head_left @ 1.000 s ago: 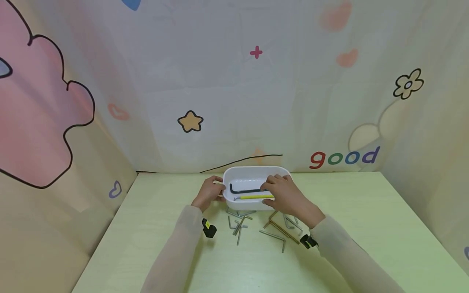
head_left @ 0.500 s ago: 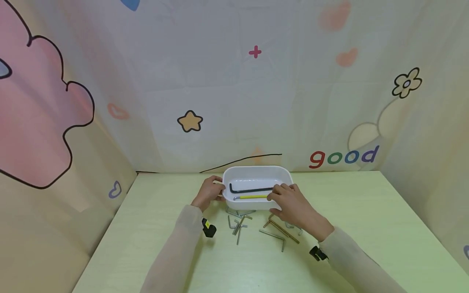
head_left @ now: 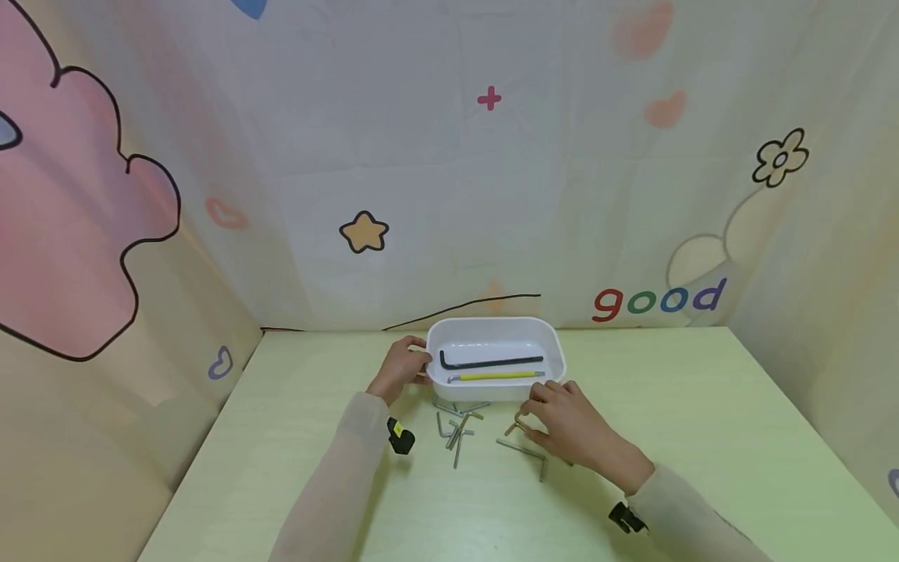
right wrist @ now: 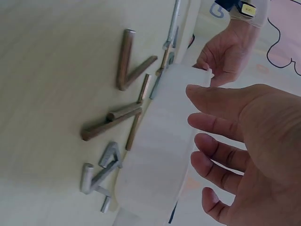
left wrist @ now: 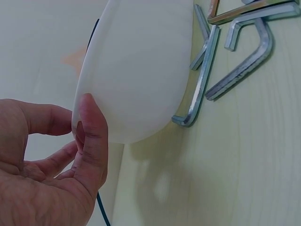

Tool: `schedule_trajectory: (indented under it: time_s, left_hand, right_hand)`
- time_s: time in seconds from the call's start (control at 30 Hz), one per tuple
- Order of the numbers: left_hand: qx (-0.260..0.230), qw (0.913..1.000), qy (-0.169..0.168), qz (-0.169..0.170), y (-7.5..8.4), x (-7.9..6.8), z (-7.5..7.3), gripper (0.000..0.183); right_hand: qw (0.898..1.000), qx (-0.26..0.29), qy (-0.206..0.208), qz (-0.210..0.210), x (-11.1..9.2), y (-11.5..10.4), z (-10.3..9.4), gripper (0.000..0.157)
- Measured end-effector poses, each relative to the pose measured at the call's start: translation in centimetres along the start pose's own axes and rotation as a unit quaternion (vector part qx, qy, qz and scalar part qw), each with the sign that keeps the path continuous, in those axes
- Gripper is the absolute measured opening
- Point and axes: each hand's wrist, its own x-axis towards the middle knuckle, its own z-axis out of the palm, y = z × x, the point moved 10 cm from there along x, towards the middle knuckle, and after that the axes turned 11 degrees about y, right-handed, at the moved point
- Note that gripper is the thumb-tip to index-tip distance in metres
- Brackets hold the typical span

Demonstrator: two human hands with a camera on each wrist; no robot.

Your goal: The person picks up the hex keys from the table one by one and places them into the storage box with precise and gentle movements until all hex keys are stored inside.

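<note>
A white tray (head_left: 485, 393) stands near the back of the table. Inside it lie a black hex key (head_left: 492, 363) and a yellow-sleeved hex key (head_left: 499, 376), side by side. My left hand (head_left: 402, 368) pinches the tray's left rim between thumb and fingers, as the left wrist view shows up close. In front of the tray's right part, my right hand (head_left: 576, 425) hovers over bronze hex keys (right wrist: 106, 128) with fingers loosely bent and nothing between them. Its palm hides several keys in the head view.
Several silver hex keys (left wrist: 201, 80) lie in a loose pile before the tray's left half. One more silver hex key (head_left: 520, 448) lies closer to the front, left of the right hand. A printed curtain (head_left: 435, 156) hangs behind the table (head_left: 316, 359).
My right hand has drawn back from inside the tray, down and to the right, uncovering the full yellow and black hex keys. The left hand stays at the rim.
</note>
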Motion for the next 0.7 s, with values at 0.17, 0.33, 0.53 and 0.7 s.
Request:
schedule_trajectory:
  time_s: [0.17,0.33,0.53,0.7]
  left_hand:
    - [-0.004,1.0000,-0.001,0.004,0.1,0.1,-0.1,0.038]
    - [-0.005,1.0000,-0.002,0.001,0.0,0.2,-0.1,0.039]
    - [-0.005,1.0000,-0.005,-0.001,0.0,0.1,0.0,0.038]
    - [-0.005,1.0000,-0.005,-0.003,0.0,0.1,0.0,0.039]
  right_hand:
    - [1.000,0.000,-0.020,0.004,-0.7,0.1,0.7,0.021]
    - [0.999,-0.003,-0.034,0.010,-1.3,0.3,1.6,0.016]
    - [1.000,-0.013,-0.024,0.008,-1.8,0.4,2.2,0.011]
    - [1.000,-0.012,-0.025,0.011,-1.9,0.5,2.5,0.014]
